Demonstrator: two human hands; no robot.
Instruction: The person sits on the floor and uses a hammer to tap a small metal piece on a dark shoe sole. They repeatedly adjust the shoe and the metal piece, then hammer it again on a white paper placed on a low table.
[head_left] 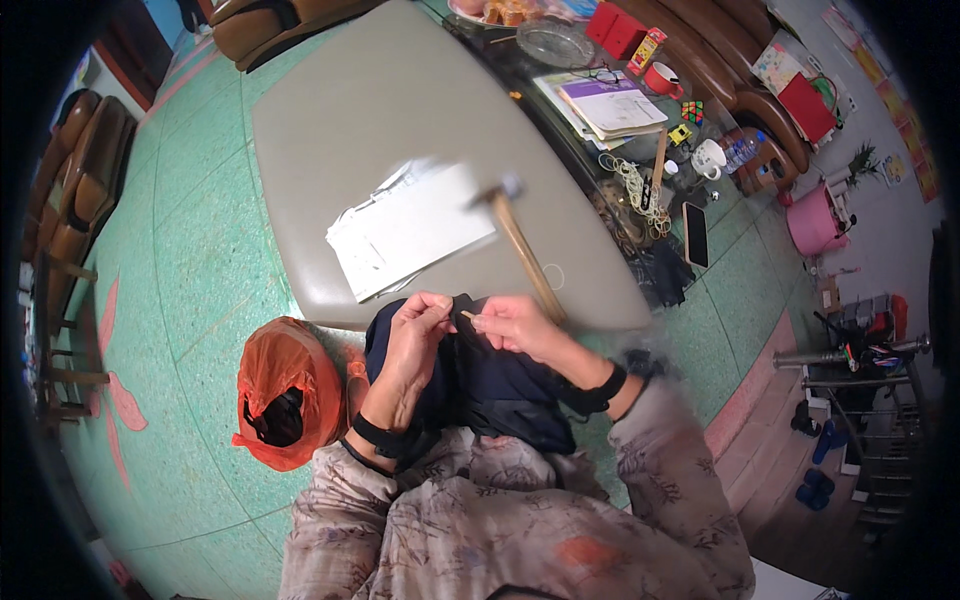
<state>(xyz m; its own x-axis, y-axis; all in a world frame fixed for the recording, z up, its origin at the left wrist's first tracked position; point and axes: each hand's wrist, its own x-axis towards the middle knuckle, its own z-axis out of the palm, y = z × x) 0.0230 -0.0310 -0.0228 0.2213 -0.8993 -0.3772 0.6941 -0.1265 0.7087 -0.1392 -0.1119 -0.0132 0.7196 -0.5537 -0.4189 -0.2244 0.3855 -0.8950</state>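
- Black piece [463,302], small, is sitting between the two hands, just above the lap and near the close edge of the padded bench [340,110]; its exact shape is too small to tell.
- Left hand [414,325] is pinching the black piece at its left side, thumb against fingers.
- Right hand [518,326] is gripping a pale sliver [467,314] in its fingertips, right beside the black piece. Hands are working close together, small gap between; whether sliver and piece are touching, can't tell.
- Dark navy cloth [500,385] is covering the lap under both hands.
- Hammer [525,250] is lying on the bench, handle end near the right hand, head toward the white papers [420,230].
- Thin rubber band [554,276] is lying beside the handle.
- Orange plastic bag [300,365] is standing on the green floor [200,270], left of the lap, dark contents showing.
- Phone [695,235] is resting right of the bench, near tangled string [632,185].
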